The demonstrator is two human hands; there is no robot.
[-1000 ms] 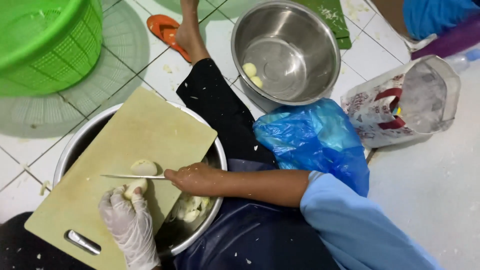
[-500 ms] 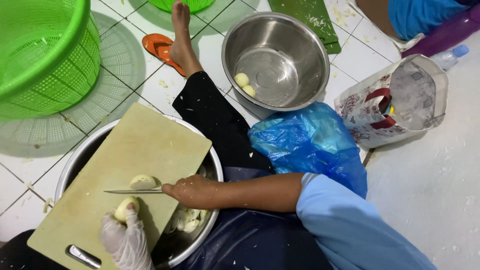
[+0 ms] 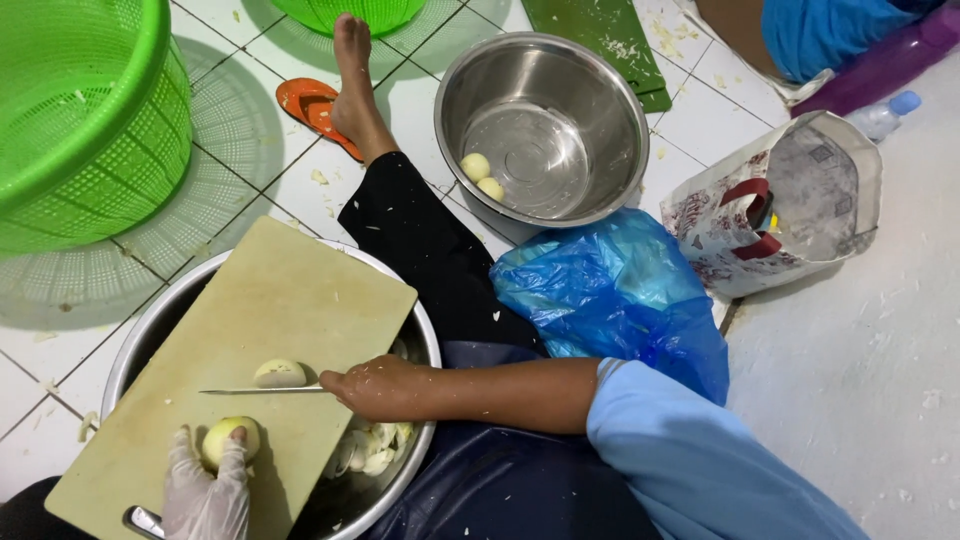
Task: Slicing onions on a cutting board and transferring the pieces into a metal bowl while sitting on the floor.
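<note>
Right hand (image 3: 378, 388), bare, closed in a fist around its grip, knuckles up, wrist straight; the forearm runs back to the right into a light blue sleeve pushed up toward the elbow. Left hand (image 3: 205, 490), in a thin clear glove, enters from the lower edge, fingers (image 3: 236, 455) curled forward over its grip, below and left of the right fist, apart from it
</note>
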